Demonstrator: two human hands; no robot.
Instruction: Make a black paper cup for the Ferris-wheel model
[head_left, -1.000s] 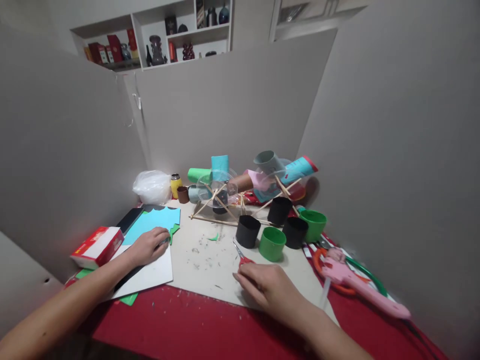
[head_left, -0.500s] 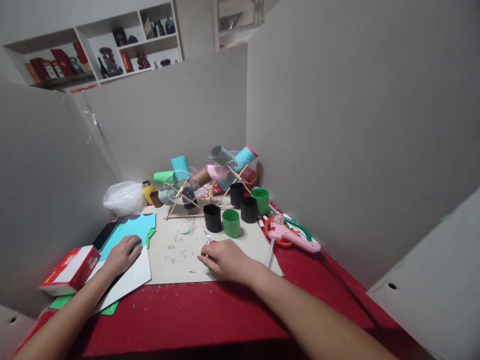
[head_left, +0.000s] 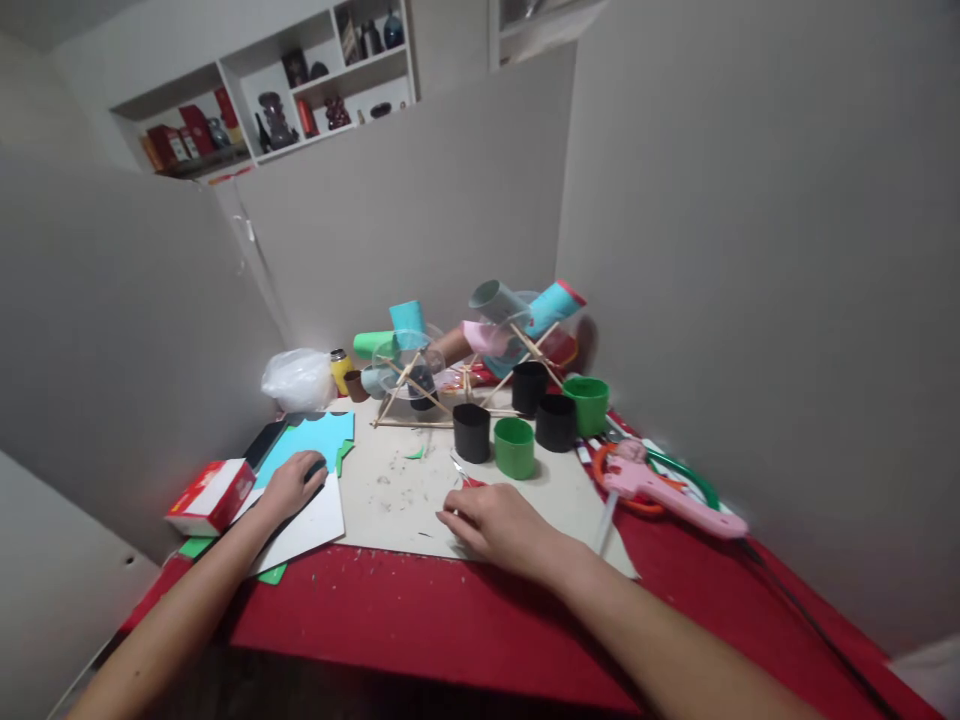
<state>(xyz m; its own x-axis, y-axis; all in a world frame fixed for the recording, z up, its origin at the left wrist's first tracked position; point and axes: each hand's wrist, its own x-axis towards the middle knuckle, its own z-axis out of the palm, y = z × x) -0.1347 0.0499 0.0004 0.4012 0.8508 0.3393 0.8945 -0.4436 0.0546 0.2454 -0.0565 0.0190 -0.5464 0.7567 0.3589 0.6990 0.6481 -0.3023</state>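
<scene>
My left hand [head_left: 296,485] rests palm down, fingers extended, on a stack of sheets: a blue sheet [head_left: 319,437] with a scalloped edge and a white sheet [head_left: 307,525]. My right hand [head_left: 495,522] lies on the pale work board [head_left: 390,525] with fingers loosely curled and a gap by the thumb. Just beyond its knuckles is a metal-tipped tool with a red handle [head_left: 471,482]; whether the hand touches it I cannot tell. Behind stand black paper cups [head_left: 472,434] and green paper cups [head_left: 514,449]. Farther back, wooden-stick frames [head_left: 409,424] carry clear discs with coloured paper tubes [head_left: 407,323].
At right lies a pink glue gun [head_left: 671,490], its cord trailing down, over orange and green rings. A red-and-white box [head_left: 211,497], a plastic bag [head_left: 298,378] and a yellow bottle [head_left: 340,372] are at left. Grey partitions [head_left: 420,210] surround the red table [head_left: 420,620].
The view has swung left, so everything appears farther right. Both hands keep nearly the same places on the sheets and the board.
</scene>
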